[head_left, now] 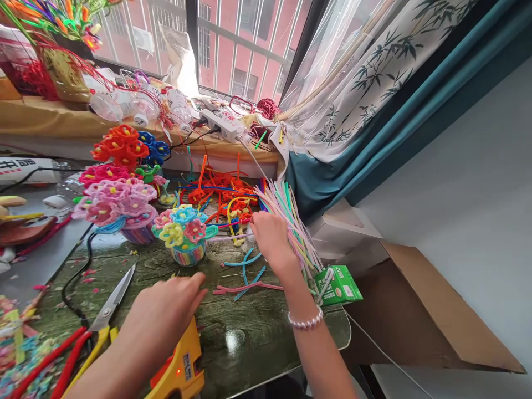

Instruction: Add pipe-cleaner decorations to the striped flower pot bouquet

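Observation:
My right hand (272, 238) is over the back of the table, beside a bunch of pastel pipe cleaners (301, 238). Its fingers are curled and their tips hidden. A lilac pipe cleaner (230, 237) and a pink one run up to this hand; I cannot tell whether it grips either. Lower left, my left hand (170, 302) hovers with its fingers partly bent and apart, nothing visible in them. Beneath it lies a yellow glue gun (189, 360) with a red light on. Blue pipe cleaners (249, 269) and a twisted pink one (249, 286) lie between the hands.
A small pot of pipe-cleaner flowers (187, 252) stands centrally, bigger flower pots (139, 227) behind it. Open scissors (108, 310) and colourful scraps (29, 354) lie left. Orange-red pipe-cleaner pieces (224, 185) are heaped at the back. A green box (341, 285) sits by the right edge, near a cardboard box (440, 299).

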`<act>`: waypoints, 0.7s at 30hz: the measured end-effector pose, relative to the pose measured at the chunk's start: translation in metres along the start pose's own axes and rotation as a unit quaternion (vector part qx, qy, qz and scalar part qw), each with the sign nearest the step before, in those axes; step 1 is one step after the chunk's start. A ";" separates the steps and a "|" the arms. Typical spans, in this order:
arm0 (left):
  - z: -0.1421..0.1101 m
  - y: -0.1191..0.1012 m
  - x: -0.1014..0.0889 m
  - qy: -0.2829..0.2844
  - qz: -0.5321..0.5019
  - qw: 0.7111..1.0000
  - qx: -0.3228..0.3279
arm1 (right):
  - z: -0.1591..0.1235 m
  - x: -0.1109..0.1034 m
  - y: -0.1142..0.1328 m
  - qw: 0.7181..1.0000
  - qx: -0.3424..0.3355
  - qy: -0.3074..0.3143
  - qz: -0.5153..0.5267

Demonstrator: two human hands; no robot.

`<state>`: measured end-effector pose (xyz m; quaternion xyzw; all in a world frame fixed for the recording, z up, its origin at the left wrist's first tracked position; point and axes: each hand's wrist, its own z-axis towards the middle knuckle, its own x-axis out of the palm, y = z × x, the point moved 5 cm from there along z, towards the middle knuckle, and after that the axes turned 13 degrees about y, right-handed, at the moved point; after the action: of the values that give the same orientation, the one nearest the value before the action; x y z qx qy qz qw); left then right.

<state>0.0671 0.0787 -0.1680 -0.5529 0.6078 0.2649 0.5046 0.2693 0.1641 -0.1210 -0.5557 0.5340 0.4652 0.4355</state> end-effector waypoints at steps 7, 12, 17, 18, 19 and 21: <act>0.053 -0.041 -0.001 0.087 0.110 0.989 -0.048 | -0.078 0.041 -0.011 0.954 -0.027 -0.108 0.280; 0.059 -0.044 0.005 0.083 0.135 0.985 -0.068 | -0.103 0.089 0.001 0.930 -0.074 -0.112 0.342; 0.067 -0.044 0.004 0.079 0.140 0.984 -0.072 | -0.116 0.106 0.012 0.922 -0.119 -0.143 0.340; 0.068 -0.045 0.004 0.080 0.139 0.985 -0.070 | -0.118 0.107 0.015 0.919 -0.129 -0.146 0.343; 0.068 -0.045 0.005 0.080 0.138 0.985 -0.069 | -0.118 0.108 0.018 0.916 -0.139 -0.146 0.347; 0.068 -0.045 0.006 0.082 0.132 0.986 -0.065 | -0.116 0.109 0.023 0.911 -0.151 -0.141 0.358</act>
<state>0.1322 0.1249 -0.1861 -0.5191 0.6965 0.3217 0.3767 0.2521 0.0284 -0.2060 -0.3152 0.5537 0.7382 0.2216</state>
